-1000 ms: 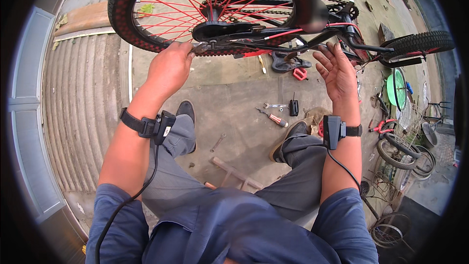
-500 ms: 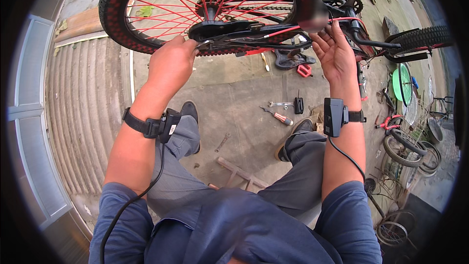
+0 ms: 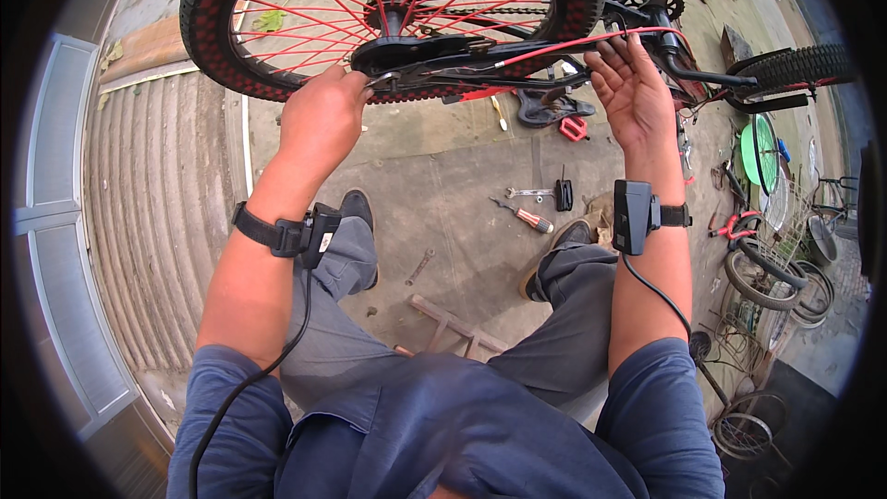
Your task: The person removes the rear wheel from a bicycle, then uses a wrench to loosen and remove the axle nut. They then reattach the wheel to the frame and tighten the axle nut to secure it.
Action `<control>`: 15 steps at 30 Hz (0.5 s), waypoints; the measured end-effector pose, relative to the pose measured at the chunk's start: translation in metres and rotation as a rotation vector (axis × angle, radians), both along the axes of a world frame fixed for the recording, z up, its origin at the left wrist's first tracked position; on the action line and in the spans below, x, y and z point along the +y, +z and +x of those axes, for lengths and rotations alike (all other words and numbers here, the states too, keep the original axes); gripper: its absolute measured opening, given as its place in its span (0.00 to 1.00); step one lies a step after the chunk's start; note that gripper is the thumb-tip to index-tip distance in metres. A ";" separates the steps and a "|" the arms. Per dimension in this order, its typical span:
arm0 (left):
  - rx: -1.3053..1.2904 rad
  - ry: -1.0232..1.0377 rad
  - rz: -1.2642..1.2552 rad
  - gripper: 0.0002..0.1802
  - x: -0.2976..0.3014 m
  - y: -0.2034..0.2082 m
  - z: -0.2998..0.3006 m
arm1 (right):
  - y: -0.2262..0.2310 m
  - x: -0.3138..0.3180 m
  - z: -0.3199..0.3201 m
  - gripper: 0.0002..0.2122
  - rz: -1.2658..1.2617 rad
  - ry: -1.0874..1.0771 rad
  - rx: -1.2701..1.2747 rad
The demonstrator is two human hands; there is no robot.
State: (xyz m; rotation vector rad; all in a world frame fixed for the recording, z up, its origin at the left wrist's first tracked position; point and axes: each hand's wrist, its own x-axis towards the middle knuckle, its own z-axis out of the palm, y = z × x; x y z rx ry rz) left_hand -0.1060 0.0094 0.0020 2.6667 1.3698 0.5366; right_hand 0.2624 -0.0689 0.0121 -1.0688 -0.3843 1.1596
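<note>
Gripping metal tool [image 3: 380,79] at bicycle wheel [image 3: 393,23], left hand [image 3: 321,115] clenched, right hand [image 3: 636,100] loosely spread

A hand could pass between the left hand [image 3: 323,115] and the right hand [image 3: 639,102], over the floor [image 3: 443,166]. Higher up, the spoked wheel [image 3: 207,32] (with only slim gaps in it), the black frame [image 3: 658,24] and the red cable [image 3: 552,52] stand in the way. A black saddle [image 3: 540,111] and red pedal [image 3: 574,128] take up room left of the right hand.

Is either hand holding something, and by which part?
Left hand: closed beside the wheel; whatever it may hold is hidden. Right hand: half-open, fingertips by the red cable; a hold cannot be told.
</note>
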 end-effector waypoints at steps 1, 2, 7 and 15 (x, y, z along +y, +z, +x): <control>-0.054 -0.026 0.015 0.07 0.000 -0.004 -0.001 | 0.000 0.000 0.001 0.18 -0.005 0.000 0.005; -0.071 -0.007 -0.034 0.07 0.000 -0.007 -0.002 | 0.000 0.000 0.001 0.18 -0.004 -0.002 0.008; -0.273 0.022 -0.215 0.10 -0.003 -0.033 -0.004 | -0.001 0.000 -0.001 0.17 0.025 -0.001 0.030; -0.774 0.248 -0.696 0.14 -0.025 -0.085 0.019 | 0.001 0.000 -0.003 0.14 0.030 0.009 0.036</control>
